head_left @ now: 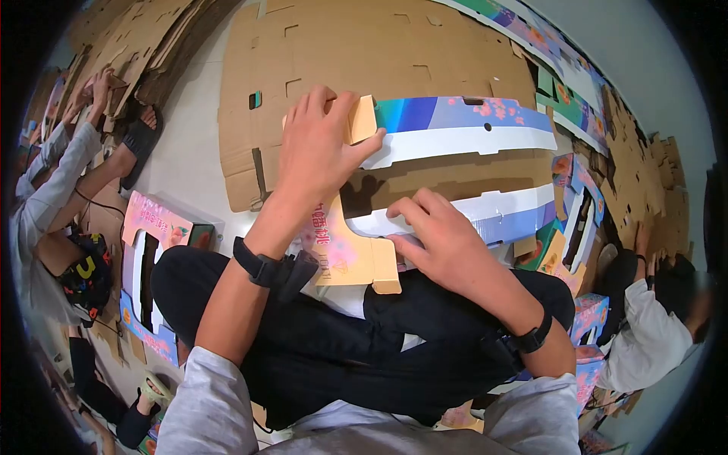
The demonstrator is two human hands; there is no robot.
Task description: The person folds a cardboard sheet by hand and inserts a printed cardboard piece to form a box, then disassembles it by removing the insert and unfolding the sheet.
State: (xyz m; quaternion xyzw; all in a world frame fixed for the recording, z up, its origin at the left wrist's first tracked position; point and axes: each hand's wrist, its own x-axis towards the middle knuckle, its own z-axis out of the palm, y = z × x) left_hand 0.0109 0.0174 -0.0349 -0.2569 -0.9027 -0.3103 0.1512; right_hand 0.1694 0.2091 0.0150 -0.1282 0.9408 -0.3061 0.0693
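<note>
In front of me lies a partly folded printed carton [466, 114], with blue-purple sides, white inner flaps and a yellow-pink end panel [341, 262]. My left hand [315, 148] grips its left end, thumb toward the inside by a small yellow flap [362, 120]. The fingertips are partly hidden behind the cardboard. Along the near side, my right hand [444, 235] is closed over the white edge [500, 208], with curled fingers above it and the thumb lower down. The end panel's lower part hangs over my lap, its flaps folded out.
Under the carton is a stack of flat brown cardboard [379, 45]. Folded printed cartons stand at left [155, 284] and right [580, 220]. More flat printed sheets [565, 91] lie along the right. Other people sit at both sides, one in a light shirt [644, 341].
</note>
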